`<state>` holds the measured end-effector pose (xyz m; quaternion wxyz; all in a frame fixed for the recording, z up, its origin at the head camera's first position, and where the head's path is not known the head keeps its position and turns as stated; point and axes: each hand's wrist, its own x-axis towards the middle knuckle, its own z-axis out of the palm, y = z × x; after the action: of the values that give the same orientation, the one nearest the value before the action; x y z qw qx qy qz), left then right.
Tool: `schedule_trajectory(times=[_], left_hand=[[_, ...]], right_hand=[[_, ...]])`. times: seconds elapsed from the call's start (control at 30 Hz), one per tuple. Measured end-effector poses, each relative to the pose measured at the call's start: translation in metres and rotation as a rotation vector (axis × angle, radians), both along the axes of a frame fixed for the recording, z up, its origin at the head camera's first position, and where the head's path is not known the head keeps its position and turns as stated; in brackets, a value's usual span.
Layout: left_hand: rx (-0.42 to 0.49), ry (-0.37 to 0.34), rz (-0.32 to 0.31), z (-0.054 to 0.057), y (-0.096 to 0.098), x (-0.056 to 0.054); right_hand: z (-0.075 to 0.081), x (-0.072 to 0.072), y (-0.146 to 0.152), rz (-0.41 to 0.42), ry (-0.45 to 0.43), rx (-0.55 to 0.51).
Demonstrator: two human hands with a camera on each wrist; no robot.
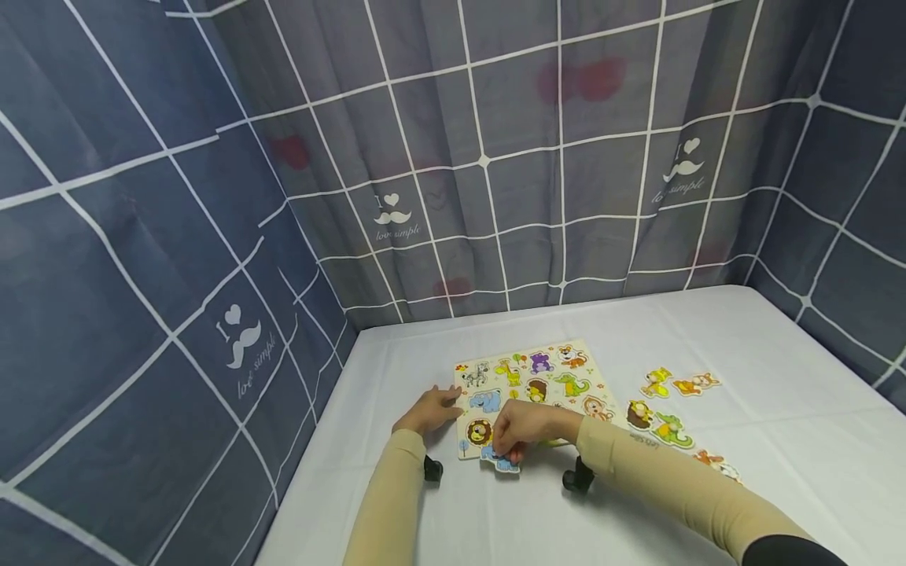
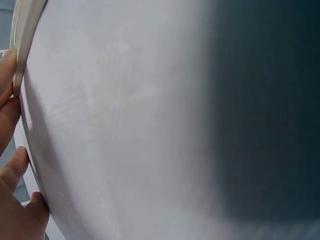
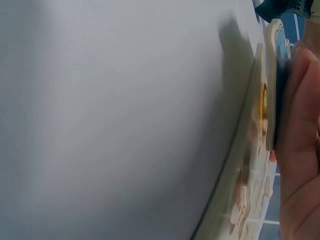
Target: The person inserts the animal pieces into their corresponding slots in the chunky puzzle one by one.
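A puzzle board (image 1: pixel 470 417) printed with cartoon animals lies flat on the white table. My left hand (image 1: pixel 428 410) rests at its left side, fingertips touching the board's edge, as the left wrist view also shows. Over the near-left corner, my right hand (image 1: pixel 522 428) pinches a blue animal puzzle piece (image 1: pixel 504 465) between thumb and fingers. The right wrist view shows that piece (image 3: pixel 271 85) on edge, close over the board, its printed face partly hidden by the fingers. Right beside it on the board is the lion (image 1: pixel 479 431).
Several loose puzzle pieces lie right of the board: a yellow one (image 1: pixel 656 382), an orange one (image 1: pixel 697 384), a hedgehog (image 1: pixel 640 415), a green crocodile (image 1: pixel 672 431) and another (image 1: pixel 717 465) partly behind the right sleeve. Grey checked curtains (image 1: pixel 524 189) stand around the table.
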<state>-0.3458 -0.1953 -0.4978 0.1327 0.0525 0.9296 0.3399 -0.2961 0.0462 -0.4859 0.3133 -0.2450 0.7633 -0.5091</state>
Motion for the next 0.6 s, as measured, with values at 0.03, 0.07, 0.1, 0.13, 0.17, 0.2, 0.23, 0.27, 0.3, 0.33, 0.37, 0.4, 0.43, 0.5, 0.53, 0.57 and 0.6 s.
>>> schedule_trajectory(times=[0.03,0.07,0.1,0.13,0.17,0.2,0.23,0.27,0.3,0.33,0.37,0.4,0.43,0.5,0.53,0.57,0.6], left_hand=[[0.0,-0.001,0.003,0.0,0.0,0.0],[0.0,0.0,0.008,0.001,-0.001,0.0],[-0.002,-0.001,0.013,0.002,-0.001,0.001],[-0.004,0.0,0.016,0.003,-0.001,0.001],[-0.005,0.001,0.019,0.003,-0.001,0.001],[-0.007,0.003,0.021,0.004,-0.002,0.001],[-0.008,0.001,0.024,0.004,-0.002,0.001],[-0.007,0.0,0.024,0.004,-0.002,0.0],[-0.006,-0.001,0.022,0.003,-0.002,0.0],[-0.004,-0.003,0.019,0.003,-0.002,0.0],[-0.003,-0.003,0.015,0.003,-0.002,0.0],[-0.002,-0.005,0.013,0.002,-0.002,0.0],[0.0,-0.004,0.007,0.002,-0.002,0.0],[-0.004,-0.002,0.001,0.001,-0.001,0.0],[-0.006,-0.004,0.0,0.001,-0.001,0.0],[-0.009,-0.005,0.003,0.0,-0.001,0.0],[-0.013,-0.007,0.008,0.0,-0.001,0.0]], right_hand=[[0.001,-0.001,0.0,0.001,0.002,-0.002],[0.002,-0.003,0.0,0.001,0.007,-0.004],[0.003,-0.005,0.0,0.0,0.014,-0.003],[0.004,-0.006,-0.001,-0.002,0.021,-0.001],[0.005,-0.007,-0.001,-0.005,0.027,0.003],[0.006,-0.008,-0.001,-0.009,0.033,0.008],[0.007,-0.009,-0.002,-0.016,0.036,0.012],[0.008,-0.01,-0.002,-0.022,0.037,0.018],[0.008,-0.011,-0.002,-0.027,0.039,0.024],[0.009,-0.012,-0.002,-0.033,0.037,0.026],[0.009,-0.012,-0.001,-0.039,0.036,0.029],[0.008,-0.013,-0.001,-0.047,0.035,0.029],[0.008,-0.014,-0.001,-0.055,0.031,0.029],[0.006,-0.017,0.001,-0.072,0.035,0.032],[0.005,-0.018,0.002,-0.079,0.034,0.032],[0.005,-0.019,0.002,-0.086,0.039,0.034],[0.004,-0.021,0.003,-0.09,0.042,0.035]])
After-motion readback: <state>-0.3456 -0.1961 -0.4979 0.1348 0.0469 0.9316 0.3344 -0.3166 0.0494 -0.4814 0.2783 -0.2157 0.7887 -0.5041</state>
